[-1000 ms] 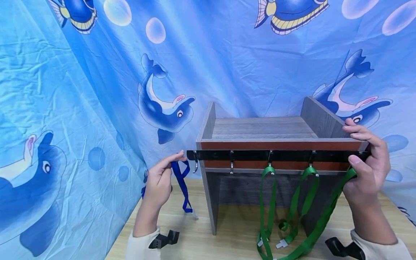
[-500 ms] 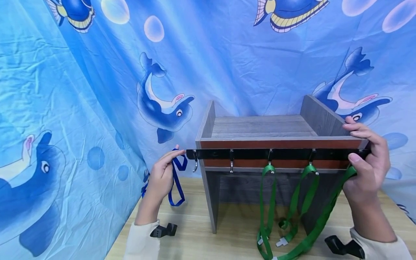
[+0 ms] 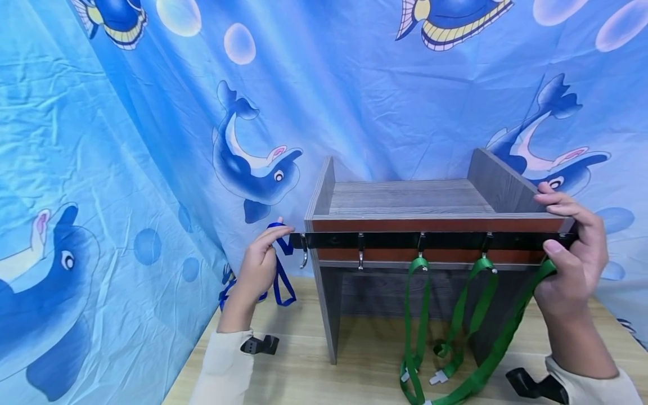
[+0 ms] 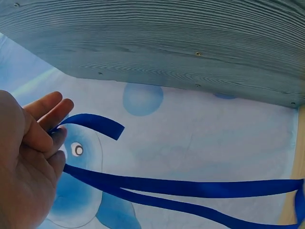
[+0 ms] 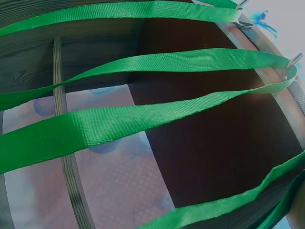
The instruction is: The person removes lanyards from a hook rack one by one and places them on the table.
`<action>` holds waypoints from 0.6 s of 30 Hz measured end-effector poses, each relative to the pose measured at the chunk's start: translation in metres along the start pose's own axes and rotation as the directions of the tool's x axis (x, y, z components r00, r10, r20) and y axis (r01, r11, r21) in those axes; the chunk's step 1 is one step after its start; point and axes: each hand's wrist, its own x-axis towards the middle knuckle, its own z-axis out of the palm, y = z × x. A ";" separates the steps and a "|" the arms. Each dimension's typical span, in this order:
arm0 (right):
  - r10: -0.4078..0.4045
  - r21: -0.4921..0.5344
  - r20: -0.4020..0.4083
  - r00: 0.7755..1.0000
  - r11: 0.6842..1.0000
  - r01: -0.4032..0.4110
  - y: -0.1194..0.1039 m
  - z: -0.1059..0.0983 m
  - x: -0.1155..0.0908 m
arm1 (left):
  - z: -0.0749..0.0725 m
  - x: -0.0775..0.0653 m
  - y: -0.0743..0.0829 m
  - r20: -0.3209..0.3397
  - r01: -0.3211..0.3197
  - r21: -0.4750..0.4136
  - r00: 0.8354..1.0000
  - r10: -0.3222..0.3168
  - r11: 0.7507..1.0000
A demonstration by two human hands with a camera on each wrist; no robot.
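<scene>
In the head view my left hand (image 3: pixel 259 267) pinches a blue lanyard (image 3: pixel 284 287) beside the left end of a black hook rail (image 3: pixel 390 241). The left wrist view shows thumb and fingers on the strap, with a short loop above them and a long loop (image 4: pixel 200 189) trailing away. My right hand (image 3: pixel 572 259) grips the rail's right end, thumb in front, fingers behind. Green lanyards (image 3: pixel 420 304) hang from the hooks towards the right; the two leftmost hooks (image 3: pixel 304 259) carry nothing. Its grip is out of the right wrist view, where green straps (image 5: pixel 119 119) cross.
The rail lies across the front of a grey wood-grain shelf unit (image 3: pixel 405 196) with a reddish-brown front strip. It stands on a light wooden table (image 3: pixel 293 360). Blue cloth (image 3: pixel 364 101) printed with dolphins hangs behind and to the left. More blue straps (image 3: pixel 226 287) show behind the left wrist.
My left hand has shifted slightly up and right towards the rail's left end, and the blue lanyard's hanging loop has risen with it. The right hand keeps its place.
</scene>
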 end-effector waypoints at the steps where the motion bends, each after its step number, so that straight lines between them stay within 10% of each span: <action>1: 0.001 -0.001 0.000 1.000 1.000 -0.001 0.000 0.000 0.000 | 0.001 0.000 -0.001 0.003 0.001 0.000 1.000 -0.001 1.000; 10: -0.004 0.028 -0.002 1.000 1.000 0.004 0.000 0.001 0.000 | 0.007 -0.012 -0.024 0.110 0.150 0.088 0.981 -0.159 0.985; 18: -0.004 0.026 -0.006 1.000 1.000 0.004 0.000 0.001 0.001 | 0.017 -0.027 -0.043 0.278 0.297 0.163 0.901 -0.333 0.941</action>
